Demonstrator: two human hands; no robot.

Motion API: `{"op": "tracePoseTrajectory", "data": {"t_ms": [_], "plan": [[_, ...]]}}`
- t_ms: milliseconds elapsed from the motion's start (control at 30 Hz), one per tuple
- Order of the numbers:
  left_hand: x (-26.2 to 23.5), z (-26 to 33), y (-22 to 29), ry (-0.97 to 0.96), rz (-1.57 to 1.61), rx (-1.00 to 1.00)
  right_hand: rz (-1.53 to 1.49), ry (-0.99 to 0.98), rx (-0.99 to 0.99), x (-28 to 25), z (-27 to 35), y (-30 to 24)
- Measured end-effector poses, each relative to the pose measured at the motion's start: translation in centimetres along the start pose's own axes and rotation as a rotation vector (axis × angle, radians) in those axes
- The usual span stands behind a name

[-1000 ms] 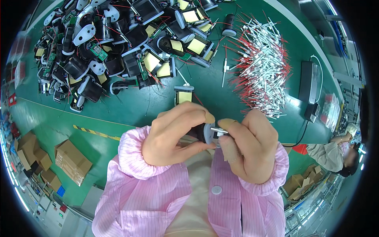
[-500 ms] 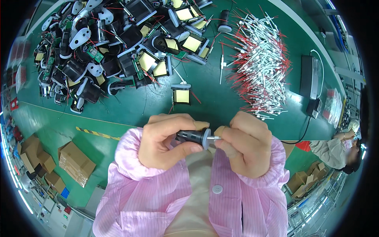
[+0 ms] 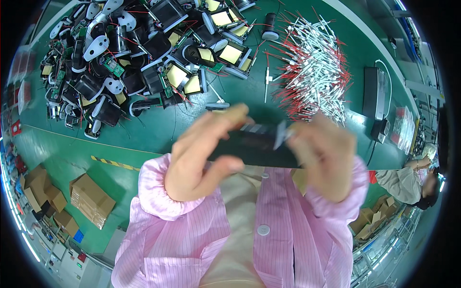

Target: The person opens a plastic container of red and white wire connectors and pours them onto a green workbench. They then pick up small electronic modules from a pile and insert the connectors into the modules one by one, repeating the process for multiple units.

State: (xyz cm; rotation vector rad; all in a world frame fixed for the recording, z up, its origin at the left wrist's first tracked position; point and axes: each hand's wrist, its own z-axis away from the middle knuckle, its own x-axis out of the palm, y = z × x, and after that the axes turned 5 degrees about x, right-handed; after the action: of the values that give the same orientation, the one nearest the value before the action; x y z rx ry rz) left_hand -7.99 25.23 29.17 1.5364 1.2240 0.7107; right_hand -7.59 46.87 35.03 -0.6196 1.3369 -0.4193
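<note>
My left hand [image 3: 197,156] is off the black cylindrical housing [image 3: 257,138], its thumb and fingers spread apart with nothing between them. My right hand [image 3: 326,156], smeared by motion, has its fingers closed at the grey-rimmed end of that housing, which lies level above the table's near edge. Whether they grip the rim or the thin white piece seen there earlier is blurred. Just beyond my left hand, the grey rim of another black housing [image 3: 217,106] shows, its body covered by my fingers.
Black housings with yellow pads, grey caps and green circuit boards are heaped at the far left [image 3: 144,53]. A pile of white connectors with red wires [image 3: 317,67] lies right of centre. One loose wired connector [image 3: 267,79] lies beside it. A black box [image 3: 372,91] stands farther right.
The black housing has moved right and a little away from me. My left hand has let go and opened, while my right hand has shifted right with the housing.
</note>
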Motion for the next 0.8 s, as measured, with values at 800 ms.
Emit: {"op": "tracePoseTrajectory", "data": {"t_ms": [800], "plan": [[-0.9, 1.1, -0.8, 0.263, -0.203, 0.112, 0.810, -0.012, -0.785, 3.9, -7.8, 4.5]]}}
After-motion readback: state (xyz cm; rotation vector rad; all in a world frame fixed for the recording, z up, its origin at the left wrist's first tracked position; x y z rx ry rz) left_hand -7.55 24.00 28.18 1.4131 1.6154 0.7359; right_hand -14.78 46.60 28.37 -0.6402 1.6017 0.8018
